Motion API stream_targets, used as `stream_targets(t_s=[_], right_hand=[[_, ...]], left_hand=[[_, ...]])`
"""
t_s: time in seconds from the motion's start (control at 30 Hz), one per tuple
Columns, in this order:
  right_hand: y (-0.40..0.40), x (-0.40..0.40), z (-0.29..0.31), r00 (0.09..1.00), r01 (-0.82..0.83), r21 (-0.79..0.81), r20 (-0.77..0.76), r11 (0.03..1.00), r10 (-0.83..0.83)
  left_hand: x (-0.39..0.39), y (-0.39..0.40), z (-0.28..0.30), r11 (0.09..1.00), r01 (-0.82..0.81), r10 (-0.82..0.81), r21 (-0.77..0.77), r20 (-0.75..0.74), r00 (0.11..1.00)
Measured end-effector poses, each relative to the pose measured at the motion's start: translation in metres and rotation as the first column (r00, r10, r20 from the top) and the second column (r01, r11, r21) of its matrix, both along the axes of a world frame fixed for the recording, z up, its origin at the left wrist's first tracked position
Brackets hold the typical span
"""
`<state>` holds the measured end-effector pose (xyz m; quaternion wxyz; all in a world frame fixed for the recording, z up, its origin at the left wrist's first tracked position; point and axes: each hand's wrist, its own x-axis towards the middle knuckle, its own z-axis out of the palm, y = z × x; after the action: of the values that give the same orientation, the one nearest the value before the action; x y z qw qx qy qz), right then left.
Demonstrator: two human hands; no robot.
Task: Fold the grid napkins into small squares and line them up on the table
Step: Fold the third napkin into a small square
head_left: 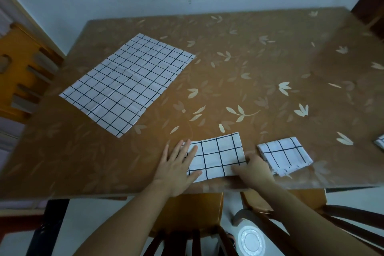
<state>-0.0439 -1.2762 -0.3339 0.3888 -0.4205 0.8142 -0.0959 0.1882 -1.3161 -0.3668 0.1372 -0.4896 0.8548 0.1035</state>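
Observation:
A white napkin with a black grid, partly folded (218, 155), lies near the table's front edge. My left hand (178, 164) presses flat on its left end with fingers spread. My right hand (254, 169) holds the napkin's right front corner, fingers curled at its edge. Just to the right lies a folded square napkin (284, 155). Another folded napkin (380, 143) shows only as a corner at the right frame edge. An unfolded grid napkin (128, 83) lies spread flat at the back left of the table.
The table (259, 72) has a brown cover with a pale leaf pattern. Wooden chairs (187, 214) stand below the front edge. An orange chair (22, 68) is at the left. A white round object (250, 241) sits on the floor.

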Motion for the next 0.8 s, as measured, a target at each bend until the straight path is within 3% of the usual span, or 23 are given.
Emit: stream_targets(t_s=[0.1, 0.17, 0.23, 0.3, 0.37, 0.43, 0.5, 0.53, 0.6, 0.7, 0.77, 0.8], right_hand=[[0.0, -0.001, -0.002, 1.0, -0.002, -0.072, -0.021, 0.997, 0.0], [0.001, -0.001, -0.003, 0.984, 0.158, -0.135, 0.108, 0.978, -0.144], [0.001, 0.002, 0.0, 0.862, 0.417, -0.13, 0.371, 0.899, -0.346], [0.002, 0.005, 0.004, 0.737, 0.548, -0.071, 0.511, 0.833, -0.441], [0.001, 0.007, 0.013, 0.796, 0.473, -0.116, 0.482, 0.874, -0.366], [-0.003, 0.007, 0.031, 0.87, 0.349, -0.242, 0.442, 0.905, -0.217], [-0.01, 0.004, 0.057, 0.892, 0.219, -0.359, 0.451, 0.907, -0.037], [-0.013, 0.002, 0.073, 0.887, 0.135, -0.399, 0.456, 0.907, 0.069], [-0.019, -0.003, 0.104, 0.847, -0.017, -0.445, 0.469, 0.895, 0.249], [-0.026, -0.016, 0.145, 0.746, 0.024, -0.46, 0.599, 0.888, 0.29], [-0.031, -0.023, 0.15, 0.675, 0.168, -0.402, 0.712, 0.9, 0.192], [-0.032, -0.024, 0.145, 0.656, 0.231, -0.359, 0.744, 0.904, 0.129]], left_hand=[[-0.001, 0.0, -0.001, 1.0, -0.009, 0.009, 0.002, -0.02, 1.0], [-0.002, 0.001, -0.001, 1.0, -0.024, 0.024, 0.005, -0.027, 0.999], [-0.002, 0.003, -0.002, 0.999, -0.045, 0.045, 0.011, -0.037, 0.998], [-0.003, 0.006, 0.0, 0.996, -0.086, 0.087, 0.02, -0.066, 0.994], [-0.005, 0.009, 0.005, 0.983, -0.176, 0.182, 0.049, -0.152, 0.971], [-0.008, 0.008, 0.014, 0.931, -0.35, 0.363, 0.104, -0.365, 0.857], [-0.011, 0.002, 0.033, 0.839, -0.464, 0.538, 0.282, -0.552, 0.637], [-0.011, -0.003, 0.042, 0.793, -0.451, 0.607, 0.409, -0.596, 0.526], [-0.01, -0.011, 0.06, 0.692, -0.246, 0.714, 0.678, -0.594, 0.372], [-0.012, -0.018, 0.078, 0.609, 0.042, 0.725, 0.792, -0.577, 0.376], [-0.021, -0.015, 0.086, 0.608, 0.07, 0.712, 0.791, -0.582, 0.392], [-0.027, -0.011, 0.089, 0.601, 0.054, 0.734, 0.797, -0.578, 0.356]])
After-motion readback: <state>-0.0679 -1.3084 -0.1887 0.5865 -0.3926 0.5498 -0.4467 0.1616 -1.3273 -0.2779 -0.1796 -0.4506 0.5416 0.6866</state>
